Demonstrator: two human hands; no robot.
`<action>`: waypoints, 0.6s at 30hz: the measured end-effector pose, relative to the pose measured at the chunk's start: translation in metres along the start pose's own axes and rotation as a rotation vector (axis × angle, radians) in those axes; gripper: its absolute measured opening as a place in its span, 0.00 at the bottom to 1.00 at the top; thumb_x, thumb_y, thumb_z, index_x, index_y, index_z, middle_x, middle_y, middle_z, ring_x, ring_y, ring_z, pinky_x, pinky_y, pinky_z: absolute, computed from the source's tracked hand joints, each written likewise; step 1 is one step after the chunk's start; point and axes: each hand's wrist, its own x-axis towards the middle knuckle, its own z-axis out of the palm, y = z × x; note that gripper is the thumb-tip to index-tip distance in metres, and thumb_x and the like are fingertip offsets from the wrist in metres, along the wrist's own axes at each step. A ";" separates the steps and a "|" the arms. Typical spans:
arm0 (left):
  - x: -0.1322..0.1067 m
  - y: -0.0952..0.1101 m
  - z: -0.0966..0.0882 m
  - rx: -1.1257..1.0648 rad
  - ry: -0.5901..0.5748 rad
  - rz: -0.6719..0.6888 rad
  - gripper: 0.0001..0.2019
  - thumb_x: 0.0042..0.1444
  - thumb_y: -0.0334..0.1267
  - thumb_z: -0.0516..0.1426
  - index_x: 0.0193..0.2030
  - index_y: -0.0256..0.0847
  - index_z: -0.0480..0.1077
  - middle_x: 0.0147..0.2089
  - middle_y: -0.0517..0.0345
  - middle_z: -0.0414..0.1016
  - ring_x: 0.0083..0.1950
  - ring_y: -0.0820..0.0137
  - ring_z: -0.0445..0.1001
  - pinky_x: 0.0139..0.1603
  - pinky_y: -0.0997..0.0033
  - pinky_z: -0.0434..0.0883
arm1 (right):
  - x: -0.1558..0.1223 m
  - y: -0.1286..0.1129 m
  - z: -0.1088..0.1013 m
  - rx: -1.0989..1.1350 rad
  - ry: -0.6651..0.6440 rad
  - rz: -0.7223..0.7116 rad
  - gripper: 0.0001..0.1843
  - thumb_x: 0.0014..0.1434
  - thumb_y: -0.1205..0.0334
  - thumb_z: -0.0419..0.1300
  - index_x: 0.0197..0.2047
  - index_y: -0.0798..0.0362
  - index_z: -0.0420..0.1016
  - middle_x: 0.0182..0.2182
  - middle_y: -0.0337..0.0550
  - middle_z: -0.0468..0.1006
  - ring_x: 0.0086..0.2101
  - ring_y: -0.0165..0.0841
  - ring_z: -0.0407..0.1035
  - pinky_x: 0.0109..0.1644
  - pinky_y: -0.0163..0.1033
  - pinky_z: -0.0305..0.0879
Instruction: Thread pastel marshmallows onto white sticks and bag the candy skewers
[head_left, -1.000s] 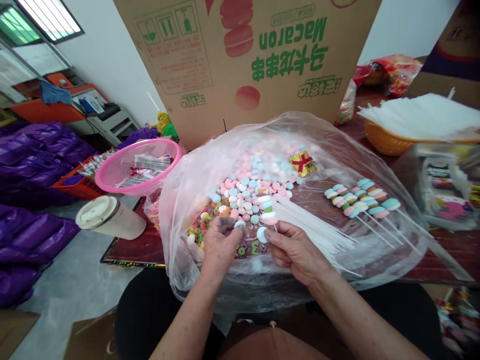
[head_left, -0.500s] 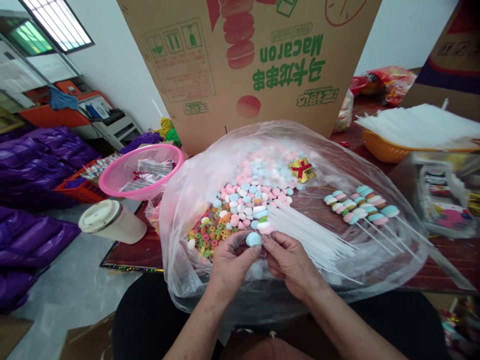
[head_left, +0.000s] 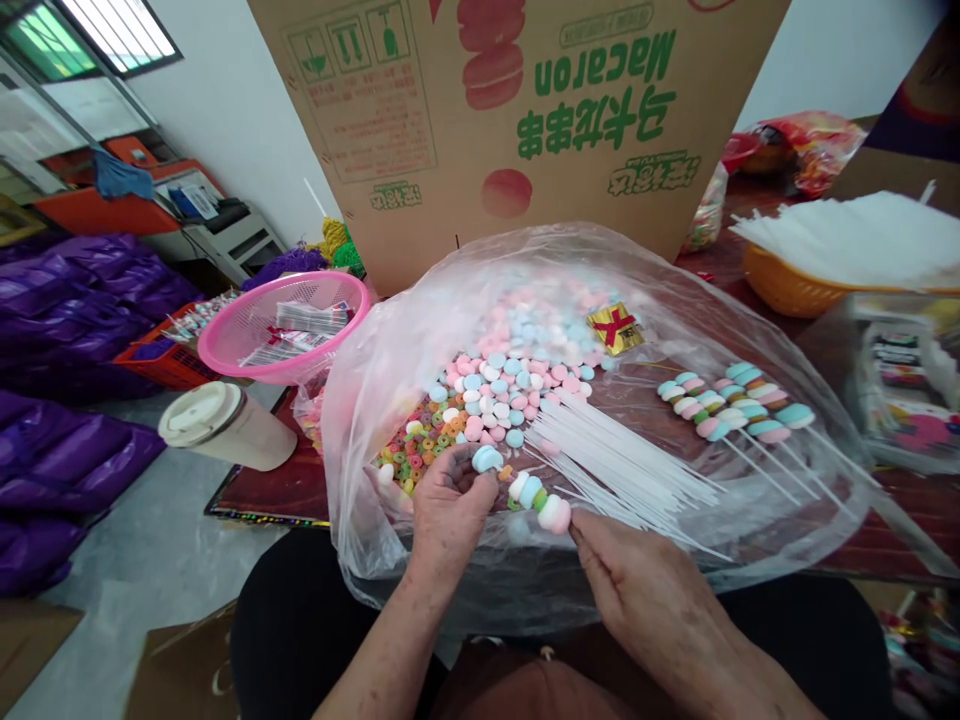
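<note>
My left hand pinches a pale blue macaron-shaped candy at its fingertips, held against the tip of a skewer. My right hand grips that skewer, which carries white, blue, green and pink candies. Both hands are over a clear plastic sheet spread on the table. Just beyond them lie a heap of pink, blue and white candies, small coloured ring candies and a bundle of bare white sticks. Several filled skewers lie to the right.
A large "Macaron" cardboard box stands behind the sheet. A pink basket with packets and a lidded paper cup are at left, an orange basket of white sticks at right. Purple bags are piled on the floor.
My right hand has drawn the skewer back toward me and turned it sideways. My left hand picked up a blue candy and holds it at the skewer's tip.
</note>
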 end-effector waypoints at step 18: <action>-0.003 -0.003 -0.022 0.135 -0.170 -0.022 0.15 0.46 0.40 0.61 0.40 0.36 0.73 0.30 0.55 0.78 0.30 0.69 0.76 0.32 0.71 0.74 | 0.004 -0.006 0.022 0.011 0.009 0.051 0.14 0.57 0.70 0.44 0.33 0.53 0.71 0.25 0.43 0.77 0.26 0.35 0.71 0.27 0.36 0.52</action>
